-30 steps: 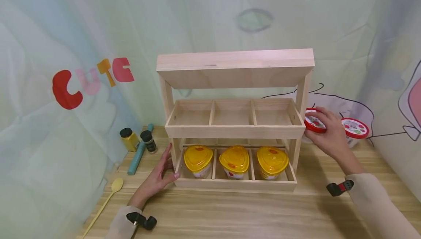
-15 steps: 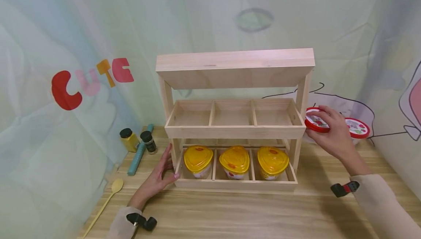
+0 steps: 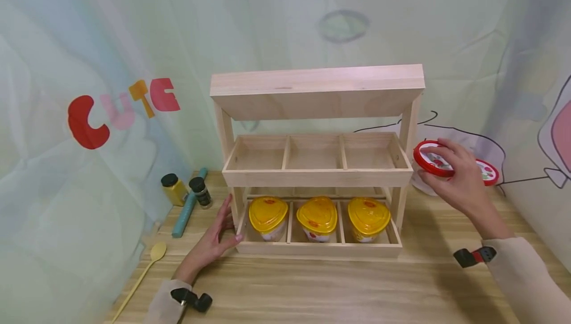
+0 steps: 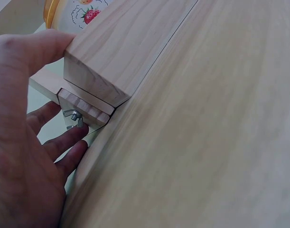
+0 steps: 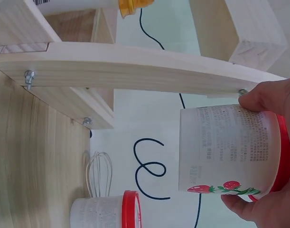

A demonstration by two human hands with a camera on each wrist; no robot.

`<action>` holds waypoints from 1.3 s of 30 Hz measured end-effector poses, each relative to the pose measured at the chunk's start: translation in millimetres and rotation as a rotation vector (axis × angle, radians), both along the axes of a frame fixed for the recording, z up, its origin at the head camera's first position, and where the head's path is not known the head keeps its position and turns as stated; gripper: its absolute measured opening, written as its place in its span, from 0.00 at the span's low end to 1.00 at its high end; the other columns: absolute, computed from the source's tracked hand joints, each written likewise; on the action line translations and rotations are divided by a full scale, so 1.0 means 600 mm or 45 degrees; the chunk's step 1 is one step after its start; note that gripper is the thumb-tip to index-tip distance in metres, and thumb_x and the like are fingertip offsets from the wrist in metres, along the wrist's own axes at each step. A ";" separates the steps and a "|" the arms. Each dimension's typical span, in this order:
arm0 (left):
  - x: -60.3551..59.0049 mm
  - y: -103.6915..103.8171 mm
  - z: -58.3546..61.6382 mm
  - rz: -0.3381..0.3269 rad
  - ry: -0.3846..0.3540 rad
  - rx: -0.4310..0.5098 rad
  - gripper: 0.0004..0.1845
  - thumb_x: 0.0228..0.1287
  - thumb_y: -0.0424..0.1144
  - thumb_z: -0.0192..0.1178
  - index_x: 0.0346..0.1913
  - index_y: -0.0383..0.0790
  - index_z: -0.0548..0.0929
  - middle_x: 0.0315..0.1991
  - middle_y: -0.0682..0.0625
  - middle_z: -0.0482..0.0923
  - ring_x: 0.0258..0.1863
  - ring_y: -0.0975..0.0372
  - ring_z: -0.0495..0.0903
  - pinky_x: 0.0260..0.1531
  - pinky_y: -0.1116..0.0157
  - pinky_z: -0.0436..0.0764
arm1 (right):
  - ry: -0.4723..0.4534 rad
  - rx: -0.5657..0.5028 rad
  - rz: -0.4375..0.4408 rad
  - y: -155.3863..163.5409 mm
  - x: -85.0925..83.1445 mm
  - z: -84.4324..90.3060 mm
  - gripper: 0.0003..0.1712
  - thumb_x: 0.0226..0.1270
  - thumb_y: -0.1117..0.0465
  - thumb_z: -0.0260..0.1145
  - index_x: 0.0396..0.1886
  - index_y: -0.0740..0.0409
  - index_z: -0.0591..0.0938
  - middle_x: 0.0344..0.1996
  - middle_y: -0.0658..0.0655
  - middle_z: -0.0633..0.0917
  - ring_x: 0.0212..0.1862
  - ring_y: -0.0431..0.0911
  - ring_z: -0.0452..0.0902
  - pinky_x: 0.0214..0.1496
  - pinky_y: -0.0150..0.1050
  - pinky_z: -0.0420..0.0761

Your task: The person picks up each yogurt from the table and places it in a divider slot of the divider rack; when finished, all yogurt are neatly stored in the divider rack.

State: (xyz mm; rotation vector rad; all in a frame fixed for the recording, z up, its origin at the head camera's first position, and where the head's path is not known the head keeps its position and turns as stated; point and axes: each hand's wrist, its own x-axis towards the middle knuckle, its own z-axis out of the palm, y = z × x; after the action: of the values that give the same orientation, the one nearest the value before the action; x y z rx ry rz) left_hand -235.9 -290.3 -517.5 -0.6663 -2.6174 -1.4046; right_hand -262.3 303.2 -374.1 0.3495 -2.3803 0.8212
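A two-tier wooden rack (image 3: 316, 178) stands mid-table. My left hand (image 3: 211, 242) holds its lower left corner; in the left wrist view the thumb is on the front edge and the fingers lie by a wing nut (image 4: 76, 115) on the side. My right hand (image 3: 466, 183) grips a white plastic tub (image 5: 225, 147) by its red lid (image 3: 421, 158), raised beside the rack's right post. Strawberries are printed on its wall. A second red-lidded tub (image 3: 489, 172) sits behind that hand, partly hidden. Three yellow-lidded tubs (image 3: 317, 215) fill the lower compartments; the upper three hold nothing.
On the left lie a teal stick (image 3: 184, 217) and a yellow spoon (image 3: 157, 252). A yellow jar (image 3: 176, 191) and a black-capped spice bottle (image 3: 201, 194) stand near the stick. A coiled white cord (image 5: 99, 173) lies behind the rack. A printed curtain (image 3: 285, 27) hangs behind.
My right hand has lifted the red-lidded tub and drawn it slightly right, away from the rack's post, now covering more of the second tub. My left hand has stayed at the corner.
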 end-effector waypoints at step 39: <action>-0.002 -0.002 -0.004 -0.010 0.027 0.003 0.58 0.72 0.34 0.68 0.90 0.54 0.37 0.81 0.29 0.63 0.67 0.41 0.79 0.73 0.55 0.75 | 0.160 0.082 0.088 -0.035 0.056 0.133 0.37 0.50 0.70 0.83 0.64 0.59 0.85 0.74 0.67 0.77 0.70 0.65 0.68 0.50 0.08 0.59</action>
State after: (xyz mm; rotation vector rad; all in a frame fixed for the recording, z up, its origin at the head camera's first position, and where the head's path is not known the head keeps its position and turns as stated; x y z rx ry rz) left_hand -237.3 -291.5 -519.7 -0.6880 -2.5998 -1.3942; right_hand -228.6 281.9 -294.5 0.4978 -2.2918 0.7321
